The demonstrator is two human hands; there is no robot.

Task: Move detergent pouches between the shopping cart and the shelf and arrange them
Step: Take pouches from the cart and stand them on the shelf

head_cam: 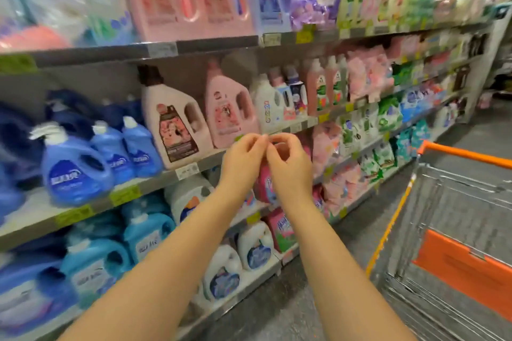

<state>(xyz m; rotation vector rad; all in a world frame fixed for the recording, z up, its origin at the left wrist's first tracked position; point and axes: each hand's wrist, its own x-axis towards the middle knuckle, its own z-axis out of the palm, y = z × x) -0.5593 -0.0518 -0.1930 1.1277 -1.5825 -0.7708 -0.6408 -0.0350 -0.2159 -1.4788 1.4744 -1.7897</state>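
A pink detergent pouch (266, 184) hangs upright in front of the shelf (155, 183), mostly hidden behind my hands. My left hand (243, 159) pinches its top edge from the left, and my right hand (289, 163) pinches the same edge from the right, fingers curled. More pink pouches (329, 147) stand on the shelf just right of my hands. The shopping cart (448, 230), wire with an orange handle, stands at the right; the part of its basket that shows holds nothing.
Blue detergent jugs (74, 166) fill the shelves at left, pink jugs (230, 111) sit behind my hands, white jugs (253, 249) stand below. Green and white pouches (368, 130) line shelves farther right. Grey aisle floor (327, 252) runs between shelf and cart.
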